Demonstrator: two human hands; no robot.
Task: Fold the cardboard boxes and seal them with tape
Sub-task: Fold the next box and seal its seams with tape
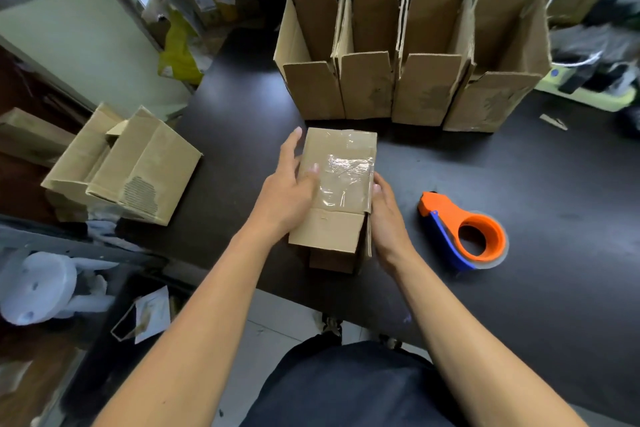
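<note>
Right hand (382,218) fingers hidden behind box (337,184) (taped), left hand (289,189) atop

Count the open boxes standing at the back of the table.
4, side by side in one row: far left, second, third, far right. All stand upright with top flaps open. Nothing seems hidden behind them, though the shelf area is dark.

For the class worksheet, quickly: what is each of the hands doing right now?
Left hand: fingers straight, pressing on the taped cardboard box.
Right hand: holds the box's right side; grip partly hidden.
</note>
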